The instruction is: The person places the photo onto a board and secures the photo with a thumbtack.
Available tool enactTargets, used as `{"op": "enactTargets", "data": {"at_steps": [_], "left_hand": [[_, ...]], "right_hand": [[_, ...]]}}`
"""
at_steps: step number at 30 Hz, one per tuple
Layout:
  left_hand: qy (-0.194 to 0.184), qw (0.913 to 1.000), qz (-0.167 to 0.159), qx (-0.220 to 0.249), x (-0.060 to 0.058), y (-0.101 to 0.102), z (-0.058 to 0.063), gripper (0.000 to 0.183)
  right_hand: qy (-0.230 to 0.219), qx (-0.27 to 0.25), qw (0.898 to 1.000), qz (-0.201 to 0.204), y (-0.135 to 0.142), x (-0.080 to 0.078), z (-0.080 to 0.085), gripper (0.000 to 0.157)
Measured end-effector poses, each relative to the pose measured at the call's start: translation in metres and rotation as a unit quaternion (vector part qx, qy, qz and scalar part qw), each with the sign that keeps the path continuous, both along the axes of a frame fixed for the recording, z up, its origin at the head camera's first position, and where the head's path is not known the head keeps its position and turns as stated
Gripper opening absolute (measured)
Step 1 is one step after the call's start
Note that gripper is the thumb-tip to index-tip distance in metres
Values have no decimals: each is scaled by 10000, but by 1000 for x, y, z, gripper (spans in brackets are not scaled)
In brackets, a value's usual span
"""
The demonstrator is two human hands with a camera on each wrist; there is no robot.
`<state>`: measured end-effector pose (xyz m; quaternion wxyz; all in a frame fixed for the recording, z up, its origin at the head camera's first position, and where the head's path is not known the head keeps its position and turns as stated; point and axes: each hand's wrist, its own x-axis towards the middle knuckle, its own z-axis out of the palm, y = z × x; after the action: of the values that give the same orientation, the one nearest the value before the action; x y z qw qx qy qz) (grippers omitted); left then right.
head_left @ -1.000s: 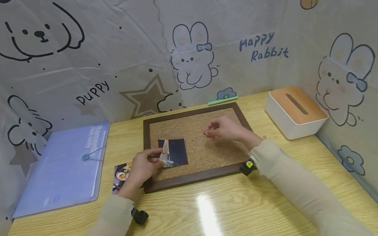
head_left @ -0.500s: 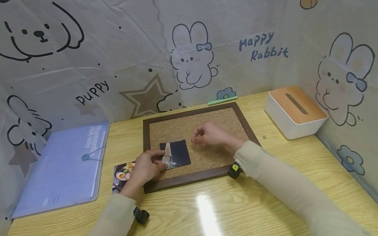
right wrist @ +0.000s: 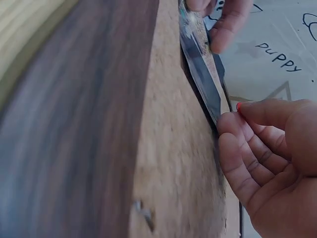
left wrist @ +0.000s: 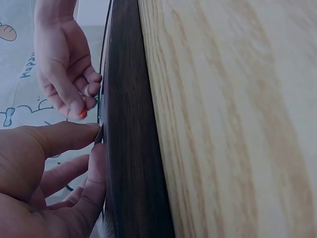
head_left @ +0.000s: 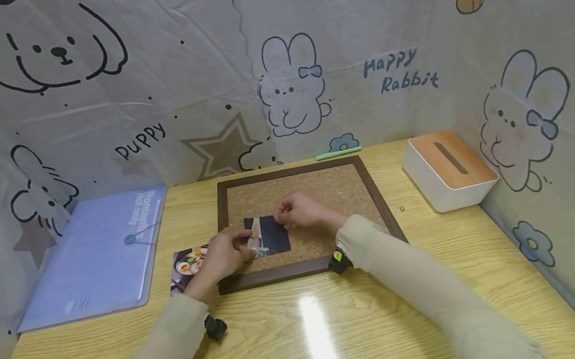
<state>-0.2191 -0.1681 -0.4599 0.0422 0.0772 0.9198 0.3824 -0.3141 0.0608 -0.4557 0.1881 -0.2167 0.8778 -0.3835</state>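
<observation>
A dark photo [head_left: 275, 239] with a pale strip along its left side lies on the left part of a framed cork board [head_left: 254, 195]. My left hand [head_left: 223, 254] pinches the photo's left edge between thumb and fingers. Above the photo's upper right corner is my right hand [head_left: 301, 209], its thumb and forefinger pinching a small red-headed push pin [right wrist: 239, 106]. In the left wrist view the red head [left wrist: 83, 113] shows at the thumb tip. The pin's point is hidden. Whether it touches the photo I cannot tell.
A food photo [head_left: 185, 265] lies left of the board, partly under my left forearm. Farther left is a blue document folder [head_left: 95, 253]. A tissue box [head_left: 443, 183] stands at the back right, and a green pen [head_left: 338, 153] lies behind the board.
My right hand has moved left across the cork with the push pin, reaching the photo's upper right corner. My left hand and the photo have shifted slightly right.
</observation>
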Motion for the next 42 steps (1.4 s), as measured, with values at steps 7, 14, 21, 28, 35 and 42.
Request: {"op": "enactTargets", "data": {"at_steps": [7, 14, 21, 28, 35, 42], "left_hand": [[79, 10000, -42, -34, -1, 0, -2, 44], [41, 10000, -4, -46, -1, 1, -2, 44], [56, 10000, -13, -66, -1, 1, -2, 44], [112, 9998, -50, -127, 0, 0, 0, 44], [195, 9995, -78, -247, 0, 1, 1, 44], [187, 9989, -100, -423, -1, 0, 2, 45]], "right_hand": [[-60, 25, 9999, 111, -12, -4, -4, 14], [50, 487, 9987, 157, -17, -6, -3, 18], [136, 677, 9973, 240, -20, -6, -1, 19], [22, 749, 9970, 185, -23, -7, 1, 22], [-289, 727, 9969, -109, -26, -9, 4, 19], [-416, 673, 9968, -142, -26, -11, 5, 15]]}}
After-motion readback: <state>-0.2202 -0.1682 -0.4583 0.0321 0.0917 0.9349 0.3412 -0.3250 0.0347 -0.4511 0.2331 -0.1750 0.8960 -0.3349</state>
